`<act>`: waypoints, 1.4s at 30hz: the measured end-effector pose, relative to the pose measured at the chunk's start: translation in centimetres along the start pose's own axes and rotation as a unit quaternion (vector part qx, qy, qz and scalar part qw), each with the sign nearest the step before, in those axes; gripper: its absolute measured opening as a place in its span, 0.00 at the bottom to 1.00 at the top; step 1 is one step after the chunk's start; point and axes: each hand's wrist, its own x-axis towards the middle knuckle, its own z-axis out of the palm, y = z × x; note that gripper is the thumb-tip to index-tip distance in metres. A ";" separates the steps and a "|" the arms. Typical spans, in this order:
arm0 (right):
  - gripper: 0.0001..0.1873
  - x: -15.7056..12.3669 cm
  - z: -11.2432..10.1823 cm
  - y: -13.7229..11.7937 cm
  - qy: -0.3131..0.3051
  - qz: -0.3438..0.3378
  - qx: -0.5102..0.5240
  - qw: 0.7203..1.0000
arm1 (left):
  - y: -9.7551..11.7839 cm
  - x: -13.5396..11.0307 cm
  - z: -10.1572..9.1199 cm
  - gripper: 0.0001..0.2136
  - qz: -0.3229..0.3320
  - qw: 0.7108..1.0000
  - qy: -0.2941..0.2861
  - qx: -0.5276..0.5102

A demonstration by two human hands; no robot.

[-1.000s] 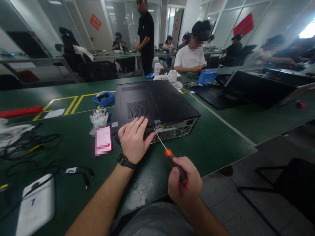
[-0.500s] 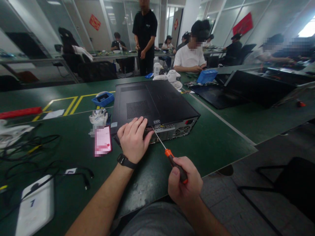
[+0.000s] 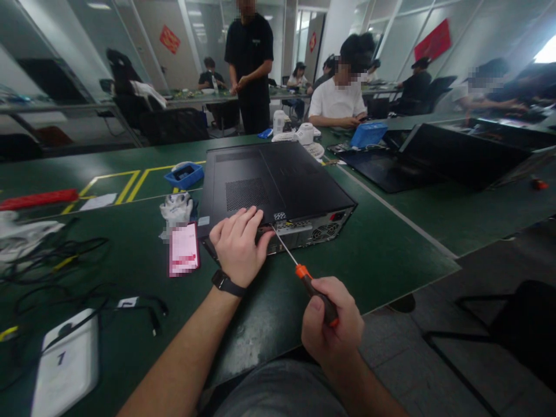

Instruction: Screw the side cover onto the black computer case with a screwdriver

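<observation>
A black desktop computer case [image 3: 299, 179] lies flat on the green table, its rear panel with fan grille and power socket turned towards me. My left hand [image 3: 240, 243], a watch on its wrist, grips the near edge of the case. Its fingers rest on the top cover and its thumb is bent down at the rear panel. My right hand [image 3: 333, 315] is closed around the handle of a screwdriver [image 3: 303, 275] with an orange and dark grip. The shaft points up and left to the rear edge beside my left thumb. The exact contact of the tip is too small to make out.
Left of the case are a pink-framed phone [image 3: 184, 249], a glove [image 3: 177, 207], a blue tray [image 3: 186, 175], black cables [image 3: 56, 266] and a white device [image 3: 67, 362]. Another opened black case [image 3: 460, 156] stands at the right. Several people work behind.
The view has shifted slightly, so the table things sit a little further right. Both hands keep their hold. The standing person in black has moved left and brought their hands together.
</observation>
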 end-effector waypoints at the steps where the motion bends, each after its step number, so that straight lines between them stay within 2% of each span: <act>1: 0.16 -0.1 0.0 0.0 0.003 0.000 0.003 1.000 | 0.0 0.0 0.0 0.18 0.000 1.000 0.001 -0.001; 15: 0.16 -0.4 0.1 0.0 0.005 0.006 0.001 1.000 | -0.1 0.1 0.2 0.18 0.003 1.000 0.007 -0.005; 25: 0.19 0.1 -0.1 -0.1 -0.022 -0.001 0.026 0.999 | -0.2 0.0 0.2 0.18 0.017 1.000 0.009 0.011; 30: 0.22 -0.5 0.0 0.2 0.011 -0.011 -0.002 1.000 | -0.1 -0.1 0.0 0.19 0.027 0.999 0.015 0.019; 36: 0.17 -0.9 -0.4 0.5 -0.011 0.007 -0.017 1.000 | -0.2 -0.2 0.1 0.19 0.028 0.999 0.018 0.020; 42: 0.19 -0.3 -0.3 0.4 0.005 -0.026 0.010 1.000 | -0.3 -0.3 0.1 0.20 0.028 0.999 0.015 0.022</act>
